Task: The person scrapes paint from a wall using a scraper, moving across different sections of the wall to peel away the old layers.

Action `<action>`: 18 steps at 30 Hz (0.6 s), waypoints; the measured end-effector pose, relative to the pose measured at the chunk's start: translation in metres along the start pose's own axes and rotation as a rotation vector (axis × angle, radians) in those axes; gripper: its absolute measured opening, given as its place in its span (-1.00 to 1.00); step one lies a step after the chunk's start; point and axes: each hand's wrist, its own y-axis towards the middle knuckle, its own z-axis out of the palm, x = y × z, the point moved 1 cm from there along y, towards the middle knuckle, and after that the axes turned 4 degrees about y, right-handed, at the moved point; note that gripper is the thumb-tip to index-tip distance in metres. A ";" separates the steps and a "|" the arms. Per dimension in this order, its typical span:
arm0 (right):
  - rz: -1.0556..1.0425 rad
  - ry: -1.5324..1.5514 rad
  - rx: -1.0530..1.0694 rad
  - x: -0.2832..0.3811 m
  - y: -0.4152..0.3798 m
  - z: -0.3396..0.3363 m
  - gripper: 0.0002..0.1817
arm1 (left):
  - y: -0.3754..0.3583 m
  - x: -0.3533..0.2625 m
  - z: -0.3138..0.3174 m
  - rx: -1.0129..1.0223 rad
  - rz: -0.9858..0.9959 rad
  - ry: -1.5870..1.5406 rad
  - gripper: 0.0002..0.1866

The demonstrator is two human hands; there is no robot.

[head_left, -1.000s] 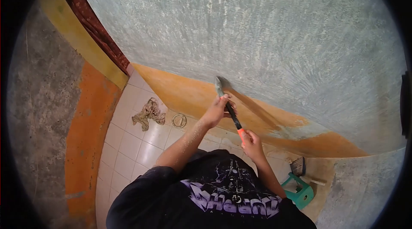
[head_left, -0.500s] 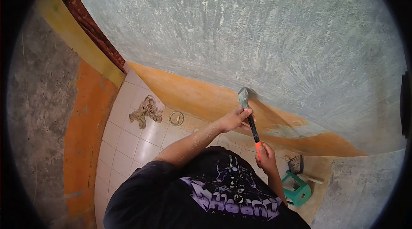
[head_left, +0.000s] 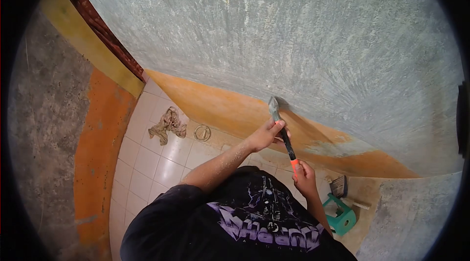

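Note:
Both of my hands are on a long-handled scraper (head_left: 288,146) with a black and orange handle and a dusty grey head. My left hand (head_left: 267,135) wraps round the upper handle, just below the head. Lower down, my right hand (head_left: 304,177) grips the orange end near my shirt. The scraper's head is right at the wall (head_left: 313,55), where rough grey, scraped plaster meets an orange painted band (head_left: 230,99). Pale dust speckles my left forearm.
A crumpled brown cloth (head_left: 169,125) and a ring-shaped item (head_left: 201,133) lie on the tiled floor (head_left: 147,160) at left. A green plastic stool (head_left: 341,218) stands at lower right, beside a dark tray-like item (head_left: 338,186). A dark red curtain (head_left: 98,21) hangs at upper left.
The scraper's head has shifted slightly left and up along the wall, with my left hand moving along. Both hands keep their hold.

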 end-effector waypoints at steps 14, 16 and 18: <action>-0.139 -0.141 -0.053 -0.017 0.008 0.030 -0.67 | -0.006 -0.002 -0.026 -0.048 0.017 0.215 -0.62; -0.048 0.015 -0.046 -0.028 0.004 0.043 -0.67 | -0.012 -0.007 -0.029 -0.039 0.013 0.290 -0.63; -0.086 0.004 -0.092 -0.035 0.002 0.037 -0.68 | -0.009 -0.002 -0.022 -0.027 0.016 0.235 -0.63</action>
